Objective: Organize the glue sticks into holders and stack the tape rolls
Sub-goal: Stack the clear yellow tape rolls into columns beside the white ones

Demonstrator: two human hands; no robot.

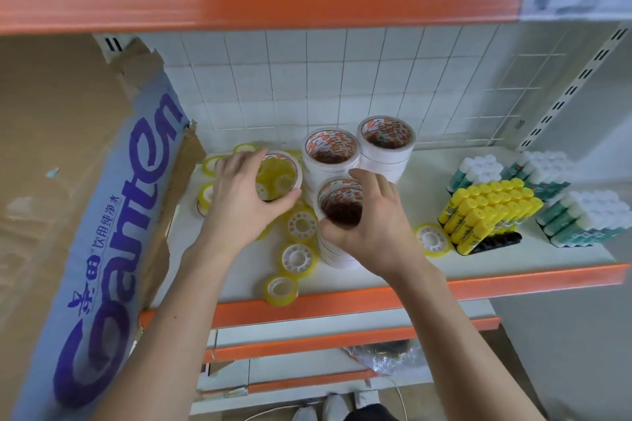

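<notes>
Hands on the tape, both at once: the left hand (239,188) curls its fingers and thumb round a white tape roll (285,167) held just above a scatter of small yellow rolls, and through its middle you can see more yellow tape beneath. The right hand (371,215) wraps the top of the front stack of white rolls (337,249), thumb on the near side, fingers hooked over the far rim. Just behind it stand two more white stacks, the middle stack (330,155) touching the front one and the back stack (386,143) beside it near the gridded wall. Loose yellow rolls (298,258) lie flat across the white shelf (393,270), one close to the orange front edge and another (431,238) just beside the glue. Off to the right, yellow glue sticks (485,212) sit packed upright in a black holder (496,243), with green-and-white glue sticks (581,215) grouped behind and beside them. A big cardboard box (102,215) with purple lettering leans at the left.
</notes>
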